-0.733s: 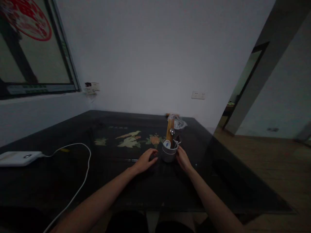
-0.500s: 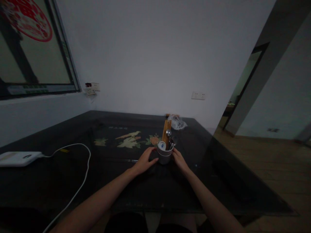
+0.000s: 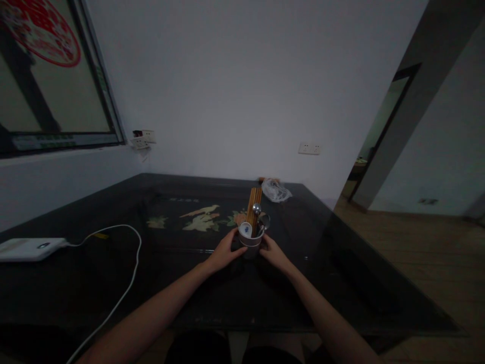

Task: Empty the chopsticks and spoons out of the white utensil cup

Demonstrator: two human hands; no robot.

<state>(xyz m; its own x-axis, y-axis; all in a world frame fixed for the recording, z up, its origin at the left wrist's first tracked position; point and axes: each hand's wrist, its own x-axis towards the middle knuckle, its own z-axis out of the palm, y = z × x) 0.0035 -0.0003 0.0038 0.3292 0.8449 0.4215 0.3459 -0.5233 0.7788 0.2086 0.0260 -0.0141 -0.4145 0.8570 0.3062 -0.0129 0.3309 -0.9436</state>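
A light-coloured utensil holder stands upright on the dark tabletop, between my two hands. From it rise wooden chopsticks, metal spoons and a white spoon with a blue mark. My left hand is wrapped against the holder's left side, thumb in front. On the right side, my right hand grips it with thumb and fingers. The far fingertips of both hands are hidden behind the holder.
A white power bank with a white cable lies at the left. Near the wall sits a crumpled clear plastic bag. A dark flat object lies on the right part of the table.
The utensil holder has shifted slightly left, and its chopsticks and spoons moved with it. My right hand has followed leftward; my left hand stays almost in place.
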